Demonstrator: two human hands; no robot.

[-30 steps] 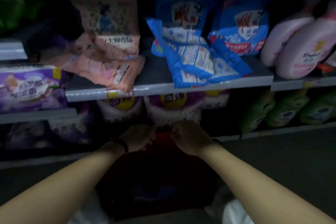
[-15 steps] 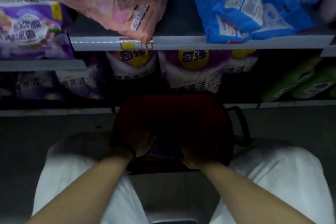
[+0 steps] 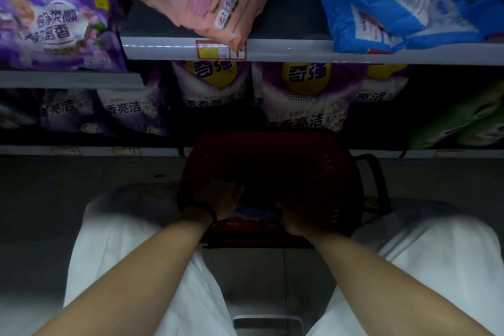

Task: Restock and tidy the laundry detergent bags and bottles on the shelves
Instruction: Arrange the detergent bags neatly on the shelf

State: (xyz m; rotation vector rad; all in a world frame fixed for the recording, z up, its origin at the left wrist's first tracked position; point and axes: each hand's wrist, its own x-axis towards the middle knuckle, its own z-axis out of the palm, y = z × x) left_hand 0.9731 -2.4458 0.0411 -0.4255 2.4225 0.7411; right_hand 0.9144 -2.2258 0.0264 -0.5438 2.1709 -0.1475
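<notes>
Center frame: a blue detergent bag (image 3: 256, 211) lies dim inside a red basket (image 3: 313, 166), left hand (image 3: 218, 198) and right hand (image 3: 293, 222) at its 2 sides; whether they grip it is lost in shadow.

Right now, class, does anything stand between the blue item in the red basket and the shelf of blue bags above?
Nothing visible blocks the blue item rising from the red basket, but slumped blue bags crowd that shelf, overhanging its edge.
</notes>
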